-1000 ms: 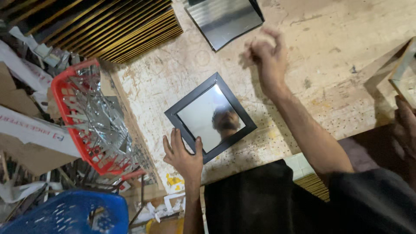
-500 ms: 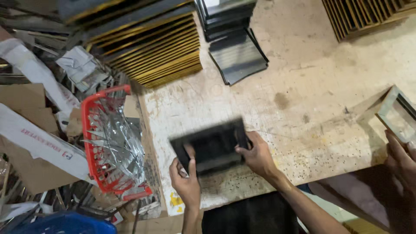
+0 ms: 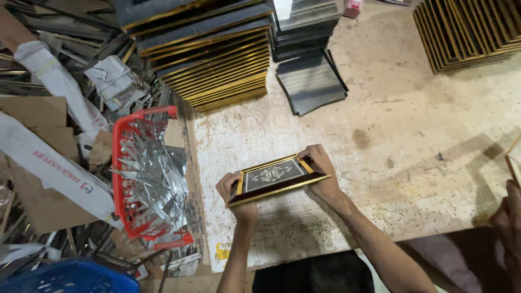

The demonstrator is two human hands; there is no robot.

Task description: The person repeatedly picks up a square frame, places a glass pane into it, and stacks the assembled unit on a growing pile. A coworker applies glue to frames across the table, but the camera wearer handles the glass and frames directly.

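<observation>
I hold a small picture frame with a gold edge, dark red border and a white ornament on a black centre, face up and slightly tilted above the worn wooden table. My left hand grips its left end and my right hand grips its right end. A tall stack of gold-edged frames stands at the back of the table, beyond my hands.
A red basket of shiny silver scraps sits left of the table, beside cardboard, wrapped bundles and metal strips. Dark glass panes lie at the back centre. Another frame stack stands back right. Another person's hand shows at the right edge. A blue basket is bottom left.
A second ago the frame lay glass side up on the table with my right hand reaching far. Both hands then took it, lifted it and turned it over, showing the ornamented face.
</observation>
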